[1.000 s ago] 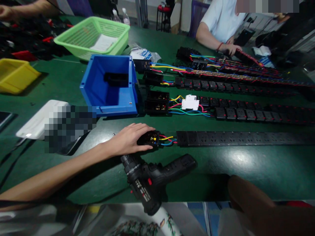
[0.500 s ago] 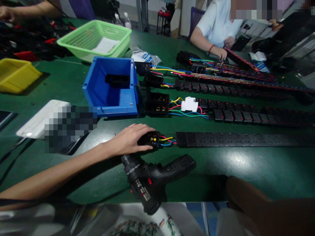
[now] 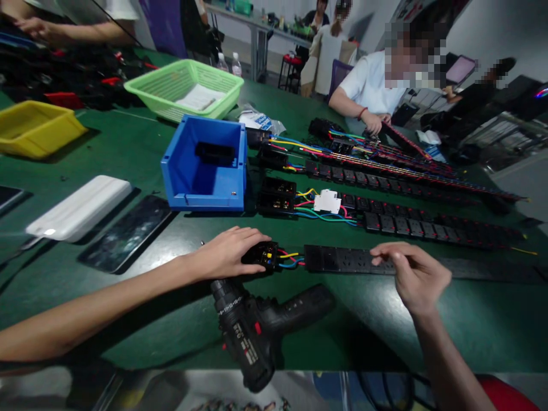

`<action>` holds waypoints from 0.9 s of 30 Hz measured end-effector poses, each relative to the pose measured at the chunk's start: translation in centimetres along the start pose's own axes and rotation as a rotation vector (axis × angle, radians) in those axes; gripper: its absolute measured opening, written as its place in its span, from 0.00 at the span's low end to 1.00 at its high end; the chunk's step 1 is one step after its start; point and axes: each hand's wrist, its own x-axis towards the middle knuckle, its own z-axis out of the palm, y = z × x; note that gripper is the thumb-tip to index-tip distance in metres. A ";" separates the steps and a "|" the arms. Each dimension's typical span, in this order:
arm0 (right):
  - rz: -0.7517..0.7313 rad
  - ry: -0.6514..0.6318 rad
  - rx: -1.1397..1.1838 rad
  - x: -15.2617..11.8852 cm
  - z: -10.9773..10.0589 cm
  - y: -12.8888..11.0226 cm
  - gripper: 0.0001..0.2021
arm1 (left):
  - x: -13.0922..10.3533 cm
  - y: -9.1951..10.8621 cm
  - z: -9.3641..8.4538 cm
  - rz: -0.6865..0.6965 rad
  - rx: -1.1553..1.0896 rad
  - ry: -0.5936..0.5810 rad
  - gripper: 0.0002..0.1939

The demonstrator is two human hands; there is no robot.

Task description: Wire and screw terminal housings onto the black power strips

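Observation:
My left hand (image 3: 235,251) grips a small black plastic box (image 3: 269,255), thumb on the near side and fingers over the far side. Inside the box, metal terminals and a yellow spot show. Red, yellow and blue wires (image 3: 291,258) link it to a long black power strip (image 3: 334,260) lying flat. Above that strip, my right hand (image 3: 422,277) has its fingers curled together in a pinch; whatever may be in them is hidden. A black cordless drill (image 3: 257,331) lies on its side just in front of my left hand.
Beyond lie more wired strips (image 3: 398,225), one bearing a white breaker (image 3: 327,201). A blue bin (image 3: 205,165) holds a black part. Around it are a green basket (image 3: 188,91), yellow tray (image 3: 40,131), phone (image 3: 128,234) and white power bank (image 3: 79,208). A co-worker (image 3: 368,85) sits across the table.
My right hand has risen from the dark lower right edge to above the power strip, its fingers curled. My left hand stays on the black box. The view has tilted up slightly.

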 end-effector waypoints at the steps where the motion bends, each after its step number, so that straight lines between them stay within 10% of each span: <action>1: 0.075 -0.027 -0.105 0.1 -0.5 1.7 0.12 | 0.0 0.0 0.0 -0.001 0.002 0.005 0.30; 10: 0.172 0.122 -0.919 -1.5 -7.2 15.7 0.30 | 0.0 0.0 0.1 0.040 0.052 0.028 0.30; 27: 0.186 0.128 -0.924 2.3 -8.8 19.4 0.34 | 4.8 -1.5 1.2 0.162 0.220 0.237 0.29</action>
